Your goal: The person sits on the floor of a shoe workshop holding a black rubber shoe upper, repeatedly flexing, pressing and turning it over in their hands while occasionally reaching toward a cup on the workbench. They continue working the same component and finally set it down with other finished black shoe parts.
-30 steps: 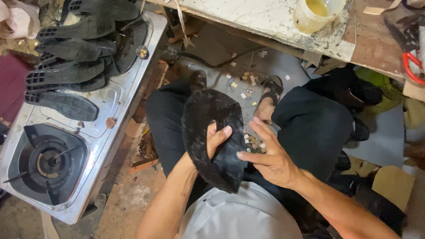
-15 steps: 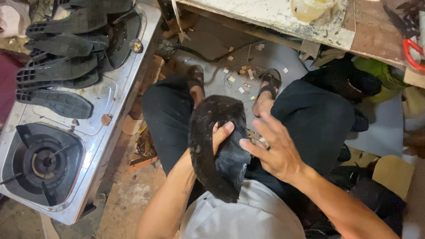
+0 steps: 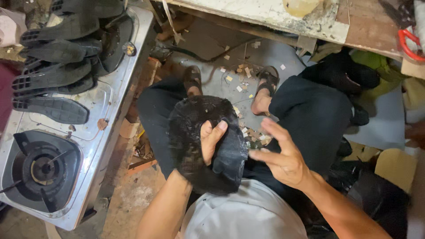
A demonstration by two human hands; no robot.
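Note:
I am seated and look down at my lap. My left hand (image 3: pixel 210 142) grips a black shoe upper with a fuzzy dark lining (image 3: pixel 195 141), held over my left thigh, with the fingers curled over its edge. My right hand (image 3: pixel 281 156) hovers just right of the shoe piece, fingers spread, holding nothing and not touching it. My black trousers and sandalled feet (image 3: pixel 265 88) show below.
A steel gas stove (image 3: pixel 66 146) stands at my left, with several black shoe soles (image 3: pixel 53 71) stacked on its far half. A worn workbench edge (image 3: pixel 283 17) runs along the top. Paper scraps litter the grey floor (image 3: pixel 241 73). Black bags and cardboard lie right.
My right hand has let go of the shoe upper and drawn away to the right, fingers now spread. The left hand keeps its grip and the piece has turned slightly.

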